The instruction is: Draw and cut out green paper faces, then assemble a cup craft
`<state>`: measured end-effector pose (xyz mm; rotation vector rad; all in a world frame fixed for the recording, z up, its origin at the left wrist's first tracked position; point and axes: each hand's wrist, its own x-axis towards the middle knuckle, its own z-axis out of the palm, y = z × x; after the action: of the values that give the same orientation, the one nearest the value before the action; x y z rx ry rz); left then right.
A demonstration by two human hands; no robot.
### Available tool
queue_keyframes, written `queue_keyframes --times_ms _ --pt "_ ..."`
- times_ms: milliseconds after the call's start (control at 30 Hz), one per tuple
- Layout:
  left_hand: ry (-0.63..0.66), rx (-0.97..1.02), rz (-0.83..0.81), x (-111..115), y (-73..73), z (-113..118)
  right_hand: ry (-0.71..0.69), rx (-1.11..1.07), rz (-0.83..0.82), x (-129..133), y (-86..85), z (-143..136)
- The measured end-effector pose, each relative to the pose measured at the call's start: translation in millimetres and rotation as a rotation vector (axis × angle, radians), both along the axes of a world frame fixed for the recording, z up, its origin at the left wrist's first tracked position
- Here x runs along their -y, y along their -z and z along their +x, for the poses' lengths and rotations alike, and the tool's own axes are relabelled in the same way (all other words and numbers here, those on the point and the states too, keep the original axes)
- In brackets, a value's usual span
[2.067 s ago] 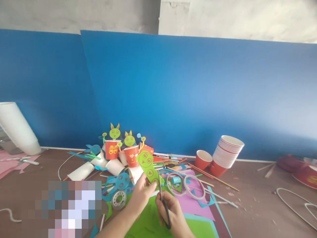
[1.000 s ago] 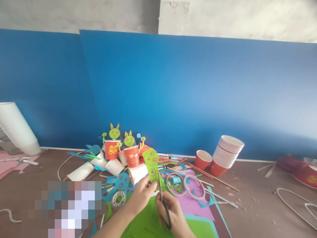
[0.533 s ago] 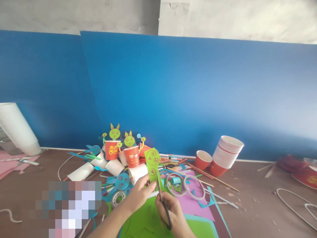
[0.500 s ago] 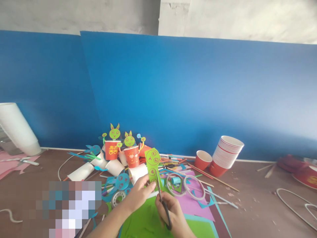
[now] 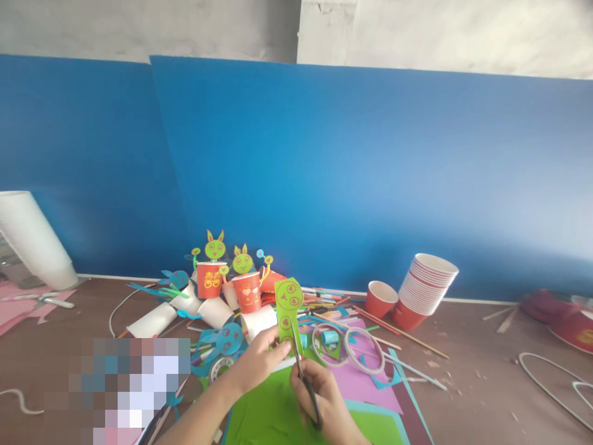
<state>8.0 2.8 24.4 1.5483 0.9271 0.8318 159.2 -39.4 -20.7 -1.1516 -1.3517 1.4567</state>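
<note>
My left hand (image 5: 265,360) pinches the lower end of a green paper piece (image 5: 290,298), which has a face and smaller circles drawn on it. Black-handled scissors (image 5: 310,395) are in my right hand (image 5: 322,392), their blades pointing up along the right edge of the green piece. Below both hands lie green sheets (image 5: 264,411), and to the right of them is a purple sheet (image 5: 365,386). Behind, two red cups (image 5: 212,280) (image 5: 248,292) carry green rabbit faces.
White cups (image 5: 152,319), a blue rabbit face (image 5: 229,338) and tape rings (image 5: 364,350) lie around the hands. A cup stack (image 5: 424,290) leans at the right, by a single red cup (image 5: 380,298). Sticks (image 5: 403,324) cross the table. A blue panel (image 5: 324,167) stands behind.
The green paper piece has shifted slightly right and down, its top turned a little. Both hands keep their hold on the paper and scissors.
</note>
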Motion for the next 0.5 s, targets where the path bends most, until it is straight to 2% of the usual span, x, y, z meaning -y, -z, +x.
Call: queue_keyframes --times_ms 300,500 --pt "0.055 0.011 -0.004 -3 -7.1 -6 -0.022 -0.017 -0.013 -2 3.3 1" --pt "-0.051 0.073 -0.056 0 6.5 5 0.026 -0.061 0.042 -3 4.7 1"
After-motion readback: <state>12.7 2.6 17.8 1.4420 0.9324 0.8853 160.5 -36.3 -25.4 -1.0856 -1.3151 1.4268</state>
